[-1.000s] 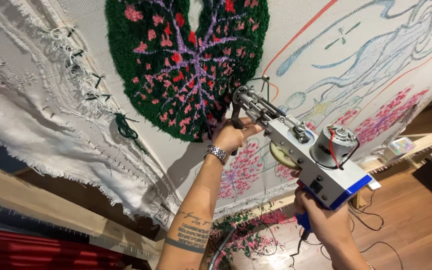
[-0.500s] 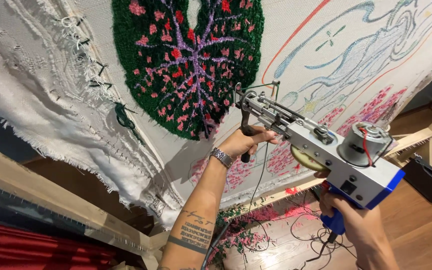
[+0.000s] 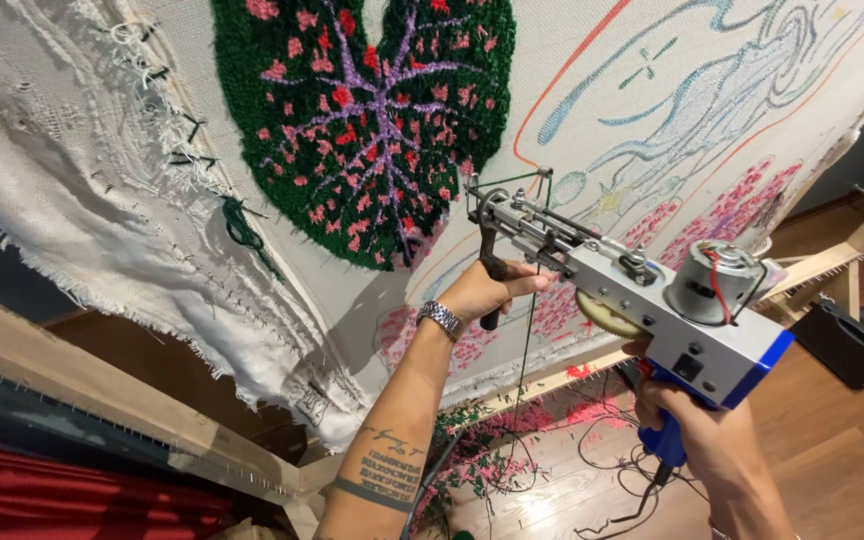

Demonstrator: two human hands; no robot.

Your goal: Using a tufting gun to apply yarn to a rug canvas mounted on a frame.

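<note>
Two hands hold a tufting gun up near the stretched cloth.

Nearest, the right hand (image 3: 704,432) is wrapped around the blue grip at the rear of the tufting gun (image 3: 642,285), and the left hand (image 3: 487,290), with a metal wristwatch (image 3: 441,319) on its wrist, is closed around the black front handle; the hands sit well apart along the tool. The gun's needle end points at the white backing cloth (image 3: 652,90), just below the green tufted leaf (image 3: 372,110) with pink and purple markings. Beyond lie pink yarn scraps (image 3: 492,450) on the wooden floor and the wooden frame (image 3: 102,400). Compared with a moment ago, the gun has dropped lower and away from the leaf's edge; no labels or packages show.
</note>
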